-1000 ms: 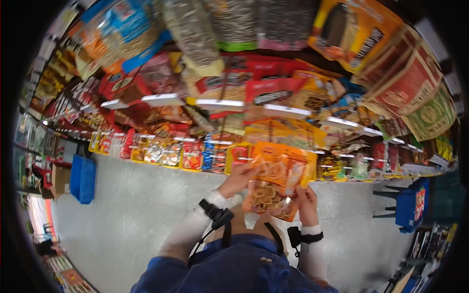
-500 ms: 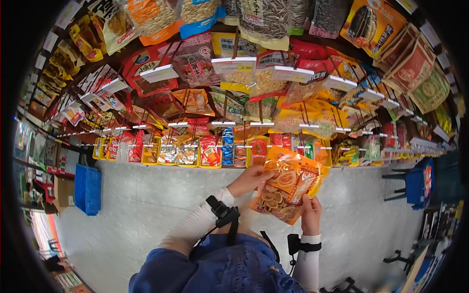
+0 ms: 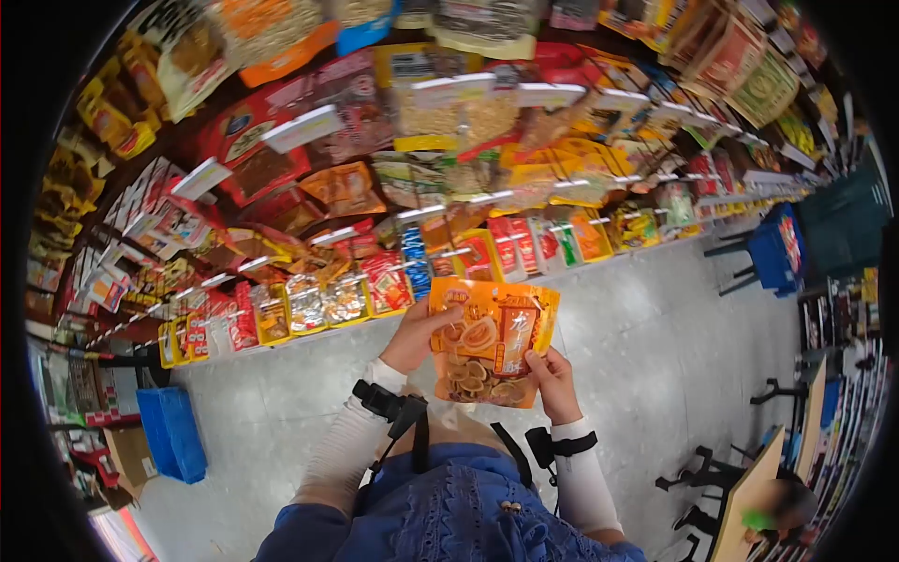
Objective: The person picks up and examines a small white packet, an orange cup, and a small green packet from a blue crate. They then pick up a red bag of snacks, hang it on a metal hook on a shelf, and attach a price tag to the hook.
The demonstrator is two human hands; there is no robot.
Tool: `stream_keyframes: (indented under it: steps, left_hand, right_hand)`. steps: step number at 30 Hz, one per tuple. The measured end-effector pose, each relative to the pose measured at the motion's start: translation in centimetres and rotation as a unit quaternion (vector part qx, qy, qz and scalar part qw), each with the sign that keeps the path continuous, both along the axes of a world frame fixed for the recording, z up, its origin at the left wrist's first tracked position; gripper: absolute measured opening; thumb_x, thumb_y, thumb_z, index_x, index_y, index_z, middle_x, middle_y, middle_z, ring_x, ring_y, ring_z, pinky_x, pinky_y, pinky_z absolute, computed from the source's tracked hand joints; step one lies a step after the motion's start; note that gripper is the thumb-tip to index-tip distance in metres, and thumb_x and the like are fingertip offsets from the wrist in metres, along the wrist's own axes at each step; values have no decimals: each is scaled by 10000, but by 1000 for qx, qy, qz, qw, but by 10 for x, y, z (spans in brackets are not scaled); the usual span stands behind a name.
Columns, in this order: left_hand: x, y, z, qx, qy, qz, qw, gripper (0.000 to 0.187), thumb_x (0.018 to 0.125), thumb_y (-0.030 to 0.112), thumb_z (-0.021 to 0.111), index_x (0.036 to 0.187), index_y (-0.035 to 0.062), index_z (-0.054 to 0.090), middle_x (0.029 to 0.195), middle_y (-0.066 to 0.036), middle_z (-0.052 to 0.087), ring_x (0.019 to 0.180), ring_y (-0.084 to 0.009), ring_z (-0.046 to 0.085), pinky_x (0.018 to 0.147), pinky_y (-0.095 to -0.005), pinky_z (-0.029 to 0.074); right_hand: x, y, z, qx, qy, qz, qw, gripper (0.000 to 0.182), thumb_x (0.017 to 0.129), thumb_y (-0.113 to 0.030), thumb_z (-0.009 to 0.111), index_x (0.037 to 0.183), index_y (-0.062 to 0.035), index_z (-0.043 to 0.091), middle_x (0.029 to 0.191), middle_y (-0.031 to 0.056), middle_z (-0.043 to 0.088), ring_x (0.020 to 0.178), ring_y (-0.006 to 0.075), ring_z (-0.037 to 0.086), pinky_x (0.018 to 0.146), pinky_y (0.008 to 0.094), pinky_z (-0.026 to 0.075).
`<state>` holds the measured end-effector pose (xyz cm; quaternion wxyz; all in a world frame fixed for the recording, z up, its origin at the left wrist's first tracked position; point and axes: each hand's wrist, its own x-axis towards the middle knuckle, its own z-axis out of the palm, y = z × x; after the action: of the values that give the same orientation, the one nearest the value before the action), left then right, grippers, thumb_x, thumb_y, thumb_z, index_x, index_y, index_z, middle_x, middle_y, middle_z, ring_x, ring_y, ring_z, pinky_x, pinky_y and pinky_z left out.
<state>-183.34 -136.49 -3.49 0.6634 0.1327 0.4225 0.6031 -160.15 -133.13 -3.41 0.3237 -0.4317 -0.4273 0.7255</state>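
Observation:
An orange snack bag (image 3: 482,323) with a clear lower window is held up before my chest. Spiral-patterned brown snacks show through the window. On the bag's left edge my left hand (image 3: 415,335) is closed, its thumb across the front. My right hand (image 3: 556,382) pinches the lower right edge, thumb on the front. The fingers behind the bag are hidden. Both wrists carry black straps over white sleeves. Just beyond the bag runs the lowest shelf row, with small red packets (image 3: 475,253) and silver packets (image 3: 306,302) in yellow bins.
Racks of hanging snack bags (image 3: 417,178) with white price tags (image 3: 453,89) curve across the front. A blue crate (image 3: 171,434) is on the floor at left, a blue bin (image 3: 777,248) on a stand at right. A wooden tabletop (image 3: 747,492) is at lower right.
The bag has turned from tilted to nearly upright and faces me more squarely. Both hands have shifted left with it. The view has rotated, so the shelves now slant.

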Motion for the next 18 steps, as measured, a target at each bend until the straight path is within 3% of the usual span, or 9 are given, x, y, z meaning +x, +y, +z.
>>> stream_keyframes:
  steps: [6, 9, 18]
  left_hand:
    - [-81, -40, -14, -68, -26, 51, 996, 239, 807, 118, 619, 1023, 24, 578, 960, -24, 609, 863, -106, 573, 748, -237, 454]
    - [-119, -60, -25, -49, 34, 58, 997, 200, 816, 106, 609, 997, 22, 597, 950, -24, 611, 856, -97, 569, 737, -234, 457]
    - [-194, -72, -49, -62, 41, 147, 986, 190, 798, 97, 626, 972, 24, 607, 906, -32, 625, 794, -105, 591, 688, -234, 476]
  right_hand:
    - [-85, -6, -13, -18, -34, 92, 995, 181, 859, -121, 549, 1007, -21, 581, 863, 0, 611, 755, 35, 529, 684, 188, 424]
    - [-146, -5, -9, 3, -18, 92, 996, 180, 846, -97, 565, 998, -1, 580, 929, 15, 607, 815, 58, 538, 733, 201, 429]
    - [-244, 7, -35, 22, -24, 134, 990, 200, 815, -80, 605, 992, 9, 583, 900, 13, 611, 801, 52, 538, 707, 205, 442]
